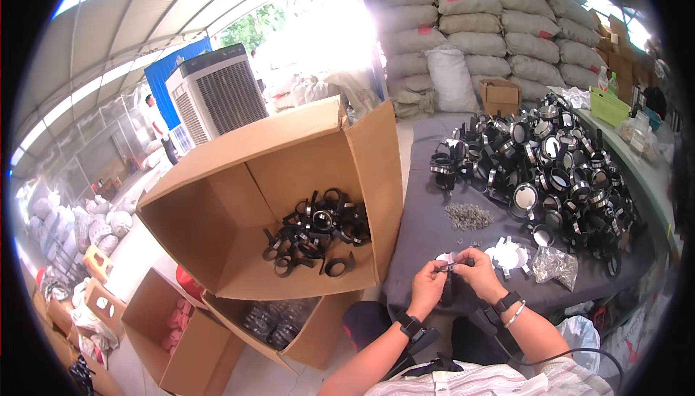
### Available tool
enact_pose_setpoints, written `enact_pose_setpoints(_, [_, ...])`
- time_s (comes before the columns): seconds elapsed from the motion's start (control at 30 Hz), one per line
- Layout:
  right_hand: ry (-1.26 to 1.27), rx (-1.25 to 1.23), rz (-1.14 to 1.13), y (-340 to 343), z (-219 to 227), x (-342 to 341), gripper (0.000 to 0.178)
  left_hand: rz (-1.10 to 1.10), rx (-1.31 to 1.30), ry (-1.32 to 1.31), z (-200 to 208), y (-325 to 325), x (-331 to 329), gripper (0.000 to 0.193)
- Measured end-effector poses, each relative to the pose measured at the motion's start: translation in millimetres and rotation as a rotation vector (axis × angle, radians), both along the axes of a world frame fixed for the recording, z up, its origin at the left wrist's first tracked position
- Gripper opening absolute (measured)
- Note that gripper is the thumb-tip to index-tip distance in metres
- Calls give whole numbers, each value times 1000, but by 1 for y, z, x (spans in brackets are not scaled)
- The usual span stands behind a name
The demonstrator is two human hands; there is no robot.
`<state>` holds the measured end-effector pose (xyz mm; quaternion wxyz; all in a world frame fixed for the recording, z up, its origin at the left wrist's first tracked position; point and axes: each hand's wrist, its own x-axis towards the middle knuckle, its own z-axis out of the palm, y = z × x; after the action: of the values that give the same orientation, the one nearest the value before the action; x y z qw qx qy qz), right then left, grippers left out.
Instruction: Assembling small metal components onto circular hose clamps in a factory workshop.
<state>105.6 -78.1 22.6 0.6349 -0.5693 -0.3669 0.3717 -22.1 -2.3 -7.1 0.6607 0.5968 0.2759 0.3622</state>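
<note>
I am pinching 1 small black clamp part (450, 267) between my left hand (428, 285) and right hand (478, 269), near the table's (427, 229) near edge.

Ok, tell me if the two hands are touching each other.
Touching: the head view shows the left hand and right hand meeting fingertip to fingertip around a small part.

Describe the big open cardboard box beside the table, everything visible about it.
The big cardboard box is plain brown corrugated card, tipped on its side so its opening faces the camera, flaps spread wide. A loose heap of black ring-shaped parts lies in its lower inside corner. It rests on smaller open cartons below, and its right flap stands against the grey-covered table. Neither hand touches it.
</note>
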Motion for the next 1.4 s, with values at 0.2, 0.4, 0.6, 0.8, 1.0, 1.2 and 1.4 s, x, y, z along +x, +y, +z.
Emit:
enact_pose_setpoints(0.2, [-245,106,-53,3,-7,0,12,-15,-15,-8,-5,2,1,15])
enact_pose_setpoints(0.4, [-412,147,-80,-2,-6,-8,10,-36,8,-80,-16,10,4,18])
enact_pose_setpoints(0.6, [-198,126,-103,-4,-2,-13,11,-54,-35,-46,-8,9,1,19])
enact_pose_setpoints(0.8, [-417,111,-184,-2,1,-13,14,-17,91,118,11,8,-5,24])
enact_pose_setpoints(1.0, [-123,113,-175,-4,-12,-10,10,-81,-85,27,7,8,-1,21])
enact_pose_setpoints(1.2, [-44,36,-157,-6,-8,-17,10,-97,-86,-21,10,8,-2,21])
enact_pose_setpoints(1.4, [-493,-40,-201,-5,3,-16,10,-99,-86,6,10,8,-3,21])
